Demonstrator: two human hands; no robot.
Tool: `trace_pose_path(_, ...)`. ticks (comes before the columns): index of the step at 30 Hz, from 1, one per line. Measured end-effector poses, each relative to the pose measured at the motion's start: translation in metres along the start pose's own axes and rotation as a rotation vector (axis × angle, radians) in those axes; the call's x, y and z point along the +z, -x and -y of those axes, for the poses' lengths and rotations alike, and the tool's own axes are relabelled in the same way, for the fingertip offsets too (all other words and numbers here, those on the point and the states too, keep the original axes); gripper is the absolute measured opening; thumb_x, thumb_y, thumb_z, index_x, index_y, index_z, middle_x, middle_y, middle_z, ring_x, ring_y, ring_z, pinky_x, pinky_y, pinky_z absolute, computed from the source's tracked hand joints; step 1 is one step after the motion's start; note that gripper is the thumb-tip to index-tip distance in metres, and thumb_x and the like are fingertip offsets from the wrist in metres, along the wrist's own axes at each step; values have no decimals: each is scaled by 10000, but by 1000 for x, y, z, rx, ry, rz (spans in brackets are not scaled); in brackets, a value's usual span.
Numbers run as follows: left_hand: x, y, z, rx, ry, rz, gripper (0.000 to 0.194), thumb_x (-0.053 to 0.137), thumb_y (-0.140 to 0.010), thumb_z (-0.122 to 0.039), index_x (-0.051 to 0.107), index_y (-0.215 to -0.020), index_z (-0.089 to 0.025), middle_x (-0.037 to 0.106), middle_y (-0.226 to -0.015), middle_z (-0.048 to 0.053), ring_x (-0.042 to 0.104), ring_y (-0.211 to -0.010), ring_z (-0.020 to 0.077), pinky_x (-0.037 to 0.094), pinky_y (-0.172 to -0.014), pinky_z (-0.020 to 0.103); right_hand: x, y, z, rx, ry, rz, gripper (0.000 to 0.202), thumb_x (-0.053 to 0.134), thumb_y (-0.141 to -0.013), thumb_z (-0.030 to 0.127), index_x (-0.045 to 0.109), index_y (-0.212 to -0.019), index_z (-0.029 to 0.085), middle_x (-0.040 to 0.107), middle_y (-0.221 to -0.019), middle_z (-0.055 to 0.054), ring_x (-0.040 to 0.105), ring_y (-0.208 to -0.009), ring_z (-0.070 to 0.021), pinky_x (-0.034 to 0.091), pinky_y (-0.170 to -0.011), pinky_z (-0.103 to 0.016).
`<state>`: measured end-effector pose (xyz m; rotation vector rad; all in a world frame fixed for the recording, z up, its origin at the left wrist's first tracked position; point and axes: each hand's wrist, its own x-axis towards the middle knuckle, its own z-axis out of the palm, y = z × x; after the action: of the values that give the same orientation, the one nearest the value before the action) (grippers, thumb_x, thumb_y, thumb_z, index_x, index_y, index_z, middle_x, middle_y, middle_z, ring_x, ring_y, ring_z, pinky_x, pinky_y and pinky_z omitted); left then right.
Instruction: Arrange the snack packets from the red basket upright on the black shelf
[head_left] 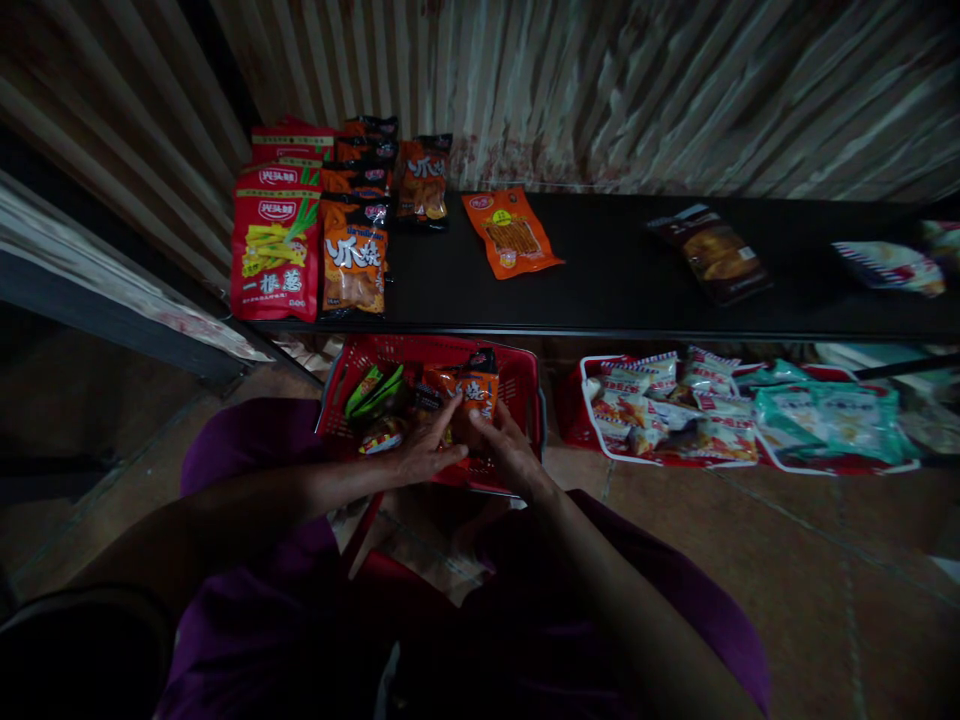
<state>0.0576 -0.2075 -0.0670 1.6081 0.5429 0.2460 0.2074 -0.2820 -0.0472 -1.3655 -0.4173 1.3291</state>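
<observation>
A small orange-and-black snack bag is at the right side of a red basket between my knees. My right hand holds its lower right edge, thumb on the front face. From the left, my left hand reaches over the basket with fingers stretched and thumb apart, fingertips beside the bag. Whether they touch it I cannot tell. Other packets lie in the basket: a green packet and a colourful packet to the left, with darker ones partly hidden behind my left hand.
On the black shelf stand red snack bags and orange-and-black bags in rows. An orange packet, a brown packet and a striped packet lie farther right. Below are baskets of white packets and teal packets.
</observation>
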Motion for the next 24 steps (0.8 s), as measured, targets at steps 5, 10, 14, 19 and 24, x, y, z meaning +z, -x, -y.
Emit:
trace_pose_path(5, -5, 3, -3, 22, -29, 22, 710, 512, -864, -444, 224, -1476, -225, 310, -1511, 105, 340, -1346, 280, 333, -1062, 405, -4, -3, -2, 103, -140, -19, 595, 803, -577, 249, 545, -1114, 262, 716, -997, -13, 676, -872, -207, 515, -847, -366)
trace_pose_path(10, -18, -3, 3, -50, -28, -231, 499, 547, -838, -365, 496, -1315, -228, 609, -1167, 84, 556, -1070, 219, 413, -959, 356, -12, -3, -4, 194, -246, -48, 433, 734, -570, 160, 598, -973, 235, 734, -843, -11, 684, -840, -234, 542, -791, -380)
trace_pose_path(14, -36, -21, 8, -237, 208, -554, 338, 655, -756, -347, 629, -1062, -205, 632, -1093, 67, 576, -997, 195, 434, -902, 326, -14, 0, -3, 276, -296, -15, 345, 699, -594, 128, 601, -907, 235, 734, -844, -16, 690, -830, -229, 560, -780, -386)
trace_pose_path(19, -50, -36, 4, -427, 683, -504, 394, 777, -636, -429, 626, -905, -183, 673, -983, 63, 620, -843, 162, 471, -730, 272, -11, 2, -6, 325, -290, 67, 327, 704, -621, 130, 597, -912, 234, 728, -817, -1, 694, -773, -204, 575, -750, -374)
trace_pose_path(24, -52, -39, -2, -388, 871, -476, 351, 822, -594, -377, 642, -818, -175, 694, -841, 37, 625, -696, 133, 468, -626, 246, -8, 5, -8, 322, -250, 92, 332, 749, -661, 176, 595, -946, 251, 731, -851, 15, 694, -745, -164, 571, -716, -307)
